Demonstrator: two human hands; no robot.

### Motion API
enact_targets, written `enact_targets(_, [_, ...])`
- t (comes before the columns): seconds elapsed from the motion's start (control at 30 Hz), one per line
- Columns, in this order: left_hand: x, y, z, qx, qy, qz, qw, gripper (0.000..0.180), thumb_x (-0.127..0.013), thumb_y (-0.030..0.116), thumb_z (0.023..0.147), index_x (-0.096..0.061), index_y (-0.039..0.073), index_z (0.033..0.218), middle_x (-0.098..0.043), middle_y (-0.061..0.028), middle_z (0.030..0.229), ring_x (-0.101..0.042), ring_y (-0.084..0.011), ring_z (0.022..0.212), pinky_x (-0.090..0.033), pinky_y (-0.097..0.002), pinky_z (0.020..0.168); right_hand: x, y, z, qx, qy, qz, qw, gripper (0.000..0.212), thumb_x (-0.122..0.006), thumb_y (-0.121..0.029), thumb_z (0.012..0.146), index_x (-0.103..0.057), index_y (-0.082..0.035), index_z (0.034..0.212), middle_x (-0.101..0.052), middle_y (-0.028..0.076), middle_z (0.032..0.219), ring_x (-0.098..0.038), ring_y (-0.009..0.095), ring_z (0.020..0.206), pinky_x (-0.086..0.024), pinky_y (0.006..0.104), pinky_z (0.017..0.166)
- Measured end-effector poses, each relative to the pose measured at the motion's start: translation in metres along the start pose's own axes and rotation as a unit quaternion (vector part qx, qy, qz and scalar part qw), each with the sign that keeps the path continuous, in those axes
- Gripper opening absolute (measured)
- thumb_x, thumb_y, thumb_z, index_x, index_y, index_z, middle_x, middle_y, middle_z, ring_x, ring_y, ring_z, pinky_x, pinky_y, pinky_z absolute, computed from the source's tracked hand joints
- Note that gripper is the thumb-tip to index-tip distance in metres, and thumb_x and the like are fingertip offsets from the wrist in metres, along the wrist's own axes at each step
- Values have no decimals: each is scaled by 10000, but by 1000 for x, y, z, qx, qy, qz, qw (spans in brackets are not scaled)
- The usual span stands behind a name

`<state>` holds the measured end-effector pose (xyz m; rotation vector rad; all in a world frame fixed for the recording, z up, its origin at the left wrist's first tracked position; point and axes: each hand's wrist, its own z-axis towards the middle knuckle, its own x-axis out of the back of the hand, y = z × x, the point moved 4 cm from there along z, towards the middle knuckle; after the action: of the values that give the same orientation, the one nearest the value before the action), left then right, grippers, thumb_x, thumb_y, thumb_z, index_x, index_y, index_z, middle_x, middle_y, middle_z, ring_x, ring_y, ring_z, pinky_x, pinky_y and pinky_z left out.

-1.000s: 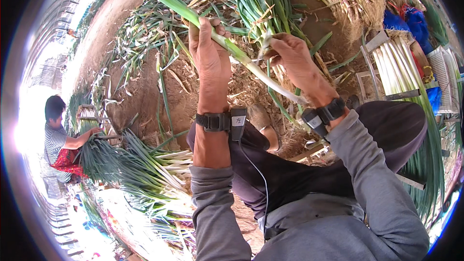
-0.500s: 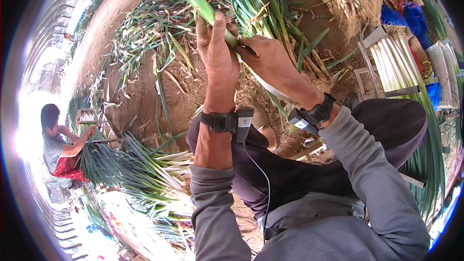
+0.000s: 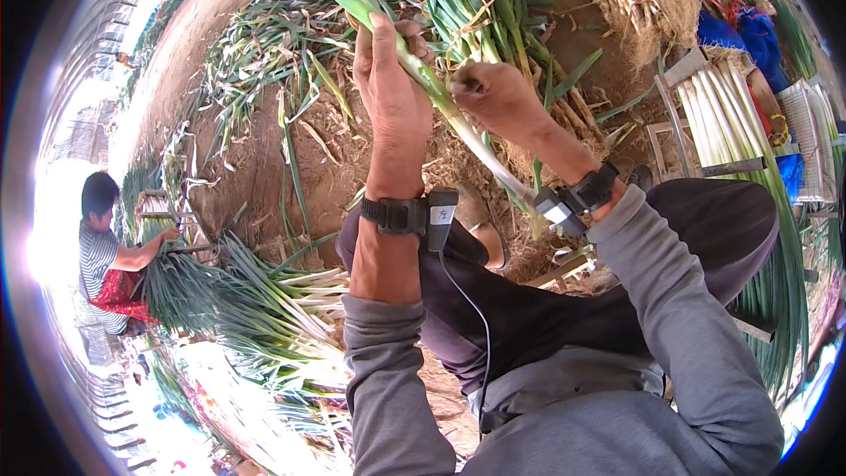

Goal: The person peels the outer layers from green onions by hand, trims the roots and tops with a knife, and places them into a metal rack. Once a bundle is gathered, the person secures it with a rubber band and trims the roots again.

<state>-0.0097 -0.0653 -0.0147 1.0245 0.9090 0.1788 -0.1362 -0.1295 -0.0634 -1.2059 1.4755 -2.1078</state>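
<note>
A long green onion (image 3: 463, 126) slants from the top edge down toward my right wrist, its green leaves up and its white shank down. My left hand (image 3: 388, 79) is closed around it where the green begins. Just right of the stalk, my right hand (image 3: 504, 99) is curled with thumb and fingertips pressed together. Whatever those fingers pinch, if anything, is too small to make out. Beyond both hands lies a tied bundle of green onions (image 3: 467, 4) with leaves toward the top.
Loose trimmed leaves (image 3: 264, 70) litter the soil at the left. White-stemmed onions fill a metal rack (image 3: 683, 70) on the right. Rooted onion bundles (image 3: 656, 0) lie at the far right. A co-worker (image 3: 101, 247) sits at the left near a pile of onions (image 3: 256, 300).
My right hand has come off the stalk and moved slightly right, its fingers more curled. More pale shank shows between the hands. My left hand keeps its grip, raised slightly.
</note>
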Motion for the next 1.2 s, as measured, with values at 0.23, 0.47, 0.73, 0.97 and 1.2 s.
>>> enact_targets(0.23, [7, 2, 3, 4, -41, -13, 999, 264, -661, 224, 989, -563, 100, 1201, -605, -35, 889, -555, -133, 779, -493, -283, 718, 7, -37, -1, 101, 75, 35, 991, 235, -678, -186, 921, -687, 29, 1014, -653, 241, 845, -641, 386, 721, -499, 419, 664])
enact_targets(0.47, [-1, -3, 1, -22, -44, 5, 999, 248, -690, 236, 972, -583, 99, 1149, -623, -26, 884, -558, -118, 761, -485, -272, 701, 6, -39, -2, 151, 78, 43, 984, 129, -648, -81, 894, -676, 27, 961, -651, 242, 898, -644, 431, 824, -500, 465, 712])
enact_targets(0.73, [3, -7, -2, -15, -21, 10, 1000, 276, -685, 276, 974, -582, 104, 1164, -633, -26, 865, -573, -125, 746, -493, -276, 689, 9, -45, 4, 150, 76, -71, 983, 171, -654, -131, 878, -666, 36, 847, -639, 247, 816, -638, 448, 791, -497, 503, 702])
enact_targets(0.97, [3, -1, -3, -10, -5, 12, 1000, 291, -599, 343, 1019, -597, 69, 1116, -659, -46, 867, -572, -119, 714, -483, -273, 657, 12, -43, 10, 65, 32, -53, 996, 214, -641, -149, 869, -679, 41, 959, -637, 275, 806, -660, 387, 678, -512, 431, 651])
enact_targets(1.2, [11, 15, -8, 12, -15, 7, 1000, 506, -468, 511, 1042, -600, 25, 1079, -656, -81, 856, -587, -151, 713, -526, -305, 675, 17, -3, -1, 8, 4, -8, 1000, 218, -610, -121, 886, -644, 72, 979, -657, 148, 735, -671, 176, 623, -531, 346, 576])
